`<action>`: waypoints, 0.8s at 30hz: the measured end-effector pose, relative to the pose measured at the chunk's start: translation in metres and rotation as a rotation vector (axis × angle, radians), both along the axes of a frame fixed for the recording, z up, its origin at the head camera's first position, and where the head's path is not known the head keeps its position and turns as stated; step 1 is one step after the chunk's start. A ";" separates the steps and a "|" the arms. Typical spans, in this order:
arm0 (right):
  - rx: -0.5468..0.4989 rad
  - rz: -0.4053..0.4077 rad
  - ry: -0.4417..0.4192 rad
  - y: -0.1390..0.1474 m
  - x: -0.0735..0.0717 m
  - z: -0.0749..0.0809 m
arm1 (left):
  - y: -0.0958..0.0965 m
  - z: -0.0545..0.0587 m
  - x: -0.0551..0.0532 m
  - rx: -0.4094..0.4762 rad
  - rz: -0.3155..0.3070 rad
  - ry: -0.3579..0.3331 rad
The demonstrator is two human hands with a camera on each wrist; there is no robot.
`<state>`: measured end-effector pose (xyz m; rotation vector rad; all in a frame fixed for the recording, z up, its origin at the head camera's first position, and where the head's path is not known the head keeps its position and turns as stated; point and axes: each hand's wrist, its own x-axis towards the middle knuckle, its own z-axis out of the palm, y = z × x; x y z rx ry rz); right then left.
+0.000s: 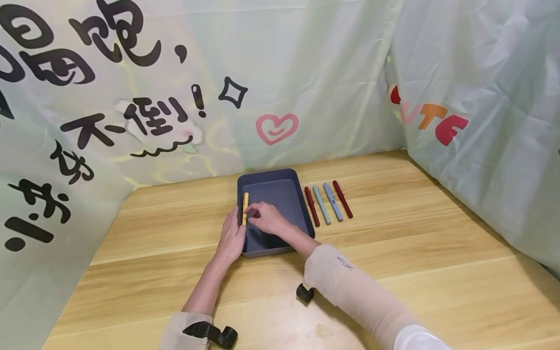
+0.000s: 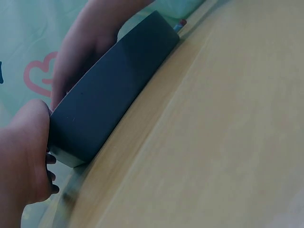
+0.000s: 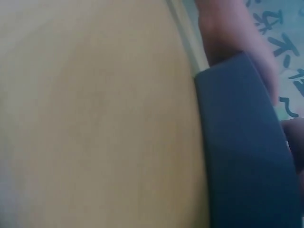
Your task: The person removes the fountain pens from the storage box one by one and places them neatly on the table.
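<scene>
A yellow pen lies lengthwise along the left wall inside a dark blue-grey rectangular tray. My right hand reaches over the tray, its curled fingertips pinching the pen near its middle. Along the tray's left side lies my left hand, fingers extended against the outer wall and thumb near the rim by the pen's lower end. In the left wrist view the tray's near wall hides the pen. The right wrist view also shows the tray's outside, with the right fingers mostly hidden.
Right of the tray several pens lie side by side: a dark red pen, a pale green pen, a blue pen and another dark red pen. Printed curtains stand behind and beside the wooden table.
</scene>
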<state>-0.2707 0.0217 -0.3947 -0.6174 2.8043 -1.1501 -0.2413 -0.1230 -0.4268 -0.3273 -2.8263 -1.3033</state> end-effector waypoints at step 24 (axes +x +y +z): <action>0.154 -0.079 0.034 -0.002 -0.004 -0.014 | 0.001 0.000 0.001 -0.008 0.008 -0.011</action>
